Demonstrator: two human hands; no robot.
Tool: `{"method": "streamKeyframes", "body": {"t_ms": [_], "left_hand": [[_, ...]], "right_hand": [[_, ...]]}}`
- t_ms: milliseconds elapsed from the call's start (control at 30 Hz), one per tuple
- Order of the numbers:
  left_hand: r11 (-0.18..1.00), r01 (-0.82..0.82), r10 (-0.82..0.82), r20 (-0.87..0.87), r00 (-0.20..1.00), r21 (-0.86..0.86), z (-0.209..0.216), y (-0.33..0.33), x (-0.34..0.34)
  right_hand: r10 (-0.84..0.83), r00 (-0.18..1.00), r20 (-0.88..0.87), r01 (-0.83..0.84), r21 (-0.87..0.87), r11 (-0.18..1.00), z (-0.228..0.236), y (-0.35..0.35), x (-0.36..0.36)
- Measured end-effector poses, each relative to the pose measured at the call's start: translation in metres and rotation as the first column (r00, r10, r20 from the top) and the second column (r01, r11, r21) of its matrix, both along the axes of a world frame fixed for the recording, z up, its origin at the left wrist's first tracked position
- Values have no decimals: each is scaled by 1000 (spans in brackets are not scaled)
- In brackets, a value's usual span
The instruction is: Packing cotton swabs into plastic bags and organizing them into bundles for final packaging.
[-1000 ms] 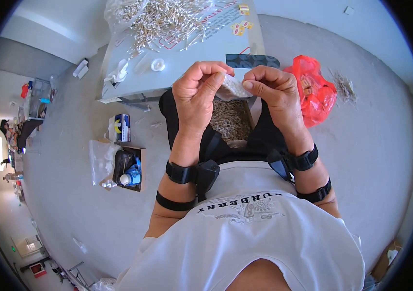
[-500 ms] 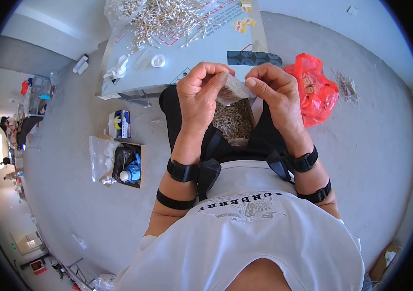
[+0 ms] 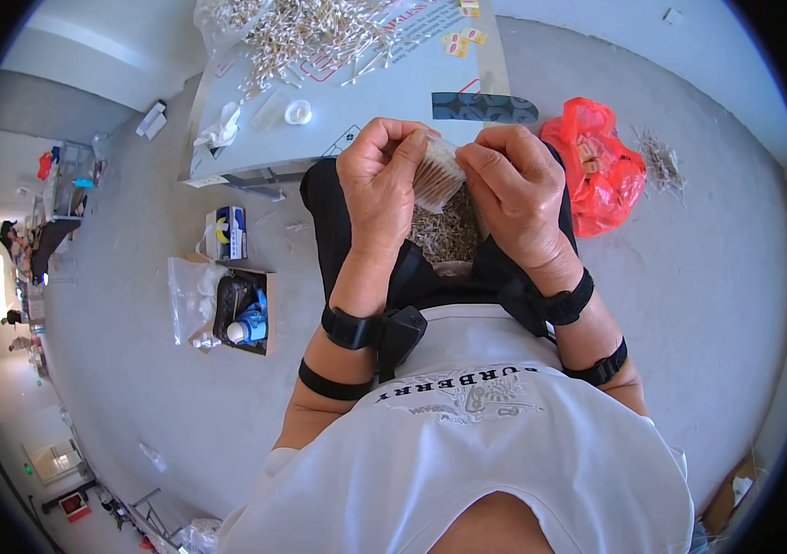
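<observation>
A small clear plastic bag of cotton swabs (image 3: 438, 181), the sticks lined up side by side, is up between my hands above my lap. My left hand (image 3: 377, 185) pinches its upper left edge between thumb and fingers. At the bag's upper right edge, my right hand (image 3: 521, 194) is closed, with thumb and index finger pinching the plastic. Below the bag, between my legs, an open box (image 3: 482, 224) holds many loose swabs (image 3: 444, 235); my hands hide part of it.
Ahead is a pale board-topped table (image 3: 319, 138) with a swab heap (image 3: 315, 46), a white round tub (image 3: 298, 113), crumpled tissue (image 3: 222, 127) and a dark patterned strip (image 3: 484, 108). A red plastic bag (image 3: 610, 189) stands right, beside scattered swabs (image 3: 661, 164). A carton (image 3: 270, 314) sits left.
My right hand has turned and moved slightly left and inward against the bag. The bag has tilted, so its row of swab sticks shows more plainly. My left hand has barely moved.
</observation>
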State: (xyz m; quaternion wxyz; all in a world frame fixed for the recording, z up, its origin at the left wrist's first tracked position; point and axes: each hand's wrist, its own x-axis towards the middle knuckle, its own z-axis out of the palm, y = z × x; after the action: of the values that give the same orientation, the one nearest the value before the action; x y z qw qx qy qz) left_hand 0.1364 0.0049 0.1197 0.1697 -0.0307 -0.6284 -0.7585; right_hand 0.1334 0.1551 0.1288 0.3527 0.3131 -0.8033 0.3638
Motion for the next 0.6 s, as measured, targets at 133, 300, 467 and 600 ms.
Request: {"method": "streamKeyframes", "body": {"t_ms": [133, 300, 467, 600], "left_hand": [[1000, 8, -8, 25, 1000, 20, -2, -3, -6], [987, -44, 54, 60, 997, -152, 3, -14, -2], [927, -89, 94, -4, 996, -363, -10, -8, 0], [909, -143, 75, -183, 980, -392, -23, -11, 6]], "right_hand": [[7, 999, -53, -5, 46, 999, 1, -2, -6], [45, 996, -73, -46, -8, 999, 0, -15, -13], [121, 895, 429, -87, -99, 991, 0, -15, -6], [309, 675, 670, -117, -317, 941, -19, -13, -5]]}}
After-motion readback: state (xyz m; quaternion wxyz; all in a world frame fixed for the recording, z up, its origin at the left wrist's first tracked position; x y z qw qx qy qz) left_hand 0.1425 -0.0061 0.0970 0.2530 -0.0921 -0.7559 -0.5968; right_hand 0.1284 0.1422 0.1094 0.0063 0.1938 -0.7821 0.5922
